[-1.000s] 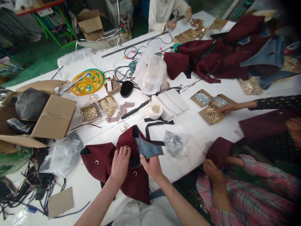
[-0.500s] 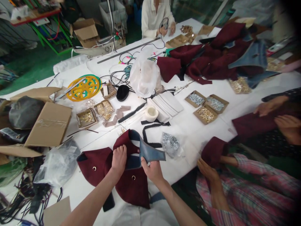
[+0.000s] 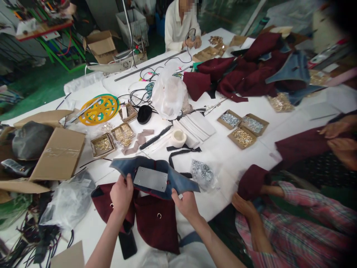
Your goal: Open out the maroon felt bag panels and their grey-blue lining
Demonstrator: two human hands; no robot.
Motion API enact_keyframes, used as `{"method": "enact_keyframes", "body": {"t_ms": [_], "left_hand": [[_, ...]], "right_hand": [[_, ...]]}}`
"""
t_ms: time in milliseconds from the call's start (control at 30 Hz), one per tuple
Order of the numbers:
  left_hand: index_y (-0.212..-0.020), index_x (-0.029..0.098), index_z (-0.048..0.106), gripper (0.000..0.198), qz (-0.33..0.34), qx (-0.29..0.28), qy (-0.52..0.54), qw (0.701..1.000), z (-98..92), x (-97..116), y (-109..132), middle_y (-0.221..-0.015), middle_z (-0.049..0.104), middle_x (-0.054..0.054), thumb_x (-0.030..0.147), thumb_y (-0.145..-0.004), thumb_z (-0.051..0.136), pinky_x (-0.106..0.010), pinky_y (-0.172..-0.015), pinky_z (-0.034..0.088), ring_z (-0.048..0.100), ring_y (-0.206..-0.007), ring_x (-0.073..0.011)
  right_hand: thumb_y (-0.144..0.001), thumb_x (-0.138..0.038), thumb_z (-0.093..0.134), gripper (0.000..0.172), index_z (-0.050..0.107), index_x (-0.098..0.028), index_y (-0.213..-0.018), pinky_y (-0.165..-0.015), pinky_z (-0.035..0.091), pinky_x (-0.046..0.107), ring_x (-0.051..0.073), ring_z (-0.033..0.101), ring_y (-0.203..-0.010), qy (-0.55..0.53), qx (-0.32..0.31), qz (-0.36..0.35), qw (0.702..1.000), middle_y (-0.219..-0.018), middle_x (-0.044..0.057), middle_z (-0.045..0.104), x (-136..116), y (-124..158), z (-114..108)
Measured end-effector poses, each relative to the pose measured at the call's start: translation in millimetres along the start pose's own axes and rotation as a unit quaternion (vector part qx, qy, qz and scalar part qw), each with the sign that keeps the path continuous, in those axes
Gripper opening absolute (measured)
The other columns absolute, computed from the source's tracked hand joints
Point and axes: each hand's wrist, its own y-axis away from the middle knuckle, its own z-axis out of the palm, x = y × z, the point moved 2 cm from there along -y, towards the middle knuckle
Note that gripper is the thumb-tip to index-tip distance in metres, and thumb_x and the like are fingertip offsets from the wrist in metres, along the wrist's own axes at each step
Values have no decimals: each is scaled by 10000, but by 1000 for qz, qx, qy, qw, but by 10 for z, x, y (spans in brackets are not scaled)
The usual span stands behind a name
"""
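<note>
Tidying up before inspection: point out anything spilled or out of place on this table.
Silver studs lie in a loose heap on the white table, outside the cardboard trays. Black cords trail tangled off the left edge. The left hand and right hand hold the blue collar piece.

both forearms are bare, no sleeves, with nothing worn on the left hand (image 3: 121, 193) or right hand (image 3: 186, 204); pale grey clothing shows below them.

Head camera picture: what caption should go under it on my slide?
Both hands, left hand and right hand, hold open a maroon garment with blue denim lining over a cluttered white table.
</note>
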Motion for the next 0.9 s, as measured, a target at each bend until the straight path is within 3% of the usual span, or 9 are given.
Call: {"method": "enact_keyframes", "body": {"t_ms": [167, 300, 467, 533, 600, 667, 767, 833, 900], "left_hand": [[-957, 220, 727, 427, -32, -16, 92, 995, -161, -143, 127, -789, 794, -109, 548, -1079, 481, -320, -648, 357, 718, -695, -275], [-834, 225, 720, 472, -49, -22, 89, 995, -143, -138, 210, -777, 789, -124, 574, -1060, 497, -343, -650, 353, 721, -706, -294], [-649, 257, 639, 565, -65, -41, 163, 984, -165, -186, 298, -643, 736, -116, 658, -1032, 528, -353, -635, 420, 726, -670, -308], [-618, 263, 618, 595, -78, -78, 218, 970, -184, -145, 354, -561, 686, -96, 706, -1011, 556, -355, -610, 444, 699, -602, -299], [-649, 255, 640, 625, -96, -142, 284, 943, -186, -29, 451, -502, 638, -64, 761, -1003, 540, -359, -575, 462, 648, -523, -280], [-820, 224, 731, 578, -74, -191, 343, 917, -173, 153, 578, -661, 749, -69, 770, -970, 611, -368, -643, 547, 716, -640, -283], [-1096, 200, 758, 550, -1, -186, 382, 905, -124, 384, 756, -1027, 829, -88, 684, -843, 827, -392, -867, 617, 773, -962, -307], [-927, 187, 728, 505, -30, -194, 405, 893, -50, 400, 834, -848, 765, -50, 674, -838, 833, -351, -743, 582, 722, -815, -269], [-661, 215, 595, 568, -115, -210, 420, 875, 31, 305, 869, -577, 575, 12, 704, -860, 805, -296, -538, 430, 559, -578, -191]], "right_hand": [[-1064, -454, 631, 465, 773, -203, -698, -666, 455, 335, 202, 634, -571, 80, 7, -40, 996, -617, 90, 730, -19, 15, 12], [-1046, -431, 667, 463, 715, -213, -641, -628, 378, 341, 177, 583, -532, 103, 5, -61, 993, -592, 73, 702, -67, 70, 79], [-999, -291, 659, 243, 696, -220, -769, -742, 486, 342, 223, 664, -715, 73, 50, -67, 994, -739, 77, 723, -185, 62, 177], [-964, -186, 603, 128, 712, -213, -905, -784, 525, 333, 221, 682, -806, 23, 42, -74, 996, -938, 101, 750, -285, 7, 292], [-926, -120, 563, 188, 708, -215, -996, -825, 547, 333, 224, 686, -896, -16, 29, -85, 996, -1096, 118, 731, -426, -55, 460], [-897, -97, 563, 181, 677, -230, -944, -837, 551, 340, 231, 669, -927, -41, 14, -100, 994, -1070, 101, 707, -597, -102, 646], [-850, -64, 590, 182, 590, -245, -837, -852, 558, 332, 218, 662, -939, -116, -19, -112, 987, -992, 56, 705, -856, -130, 830], [-872, -52, 588, 191, 616, -241, -887, -928, 579, 332, 204, 694, -1002, -184, -51, -104, 976, -1060, 45, 742, -981, -136, 816], [-917, -88, 635, 220, 698, -239, -1063, -1055, 585, 351, 203, 722, -1120, -232, -113, -101, 961, -1202, 48, 772, -1029, -129, 693]]}}
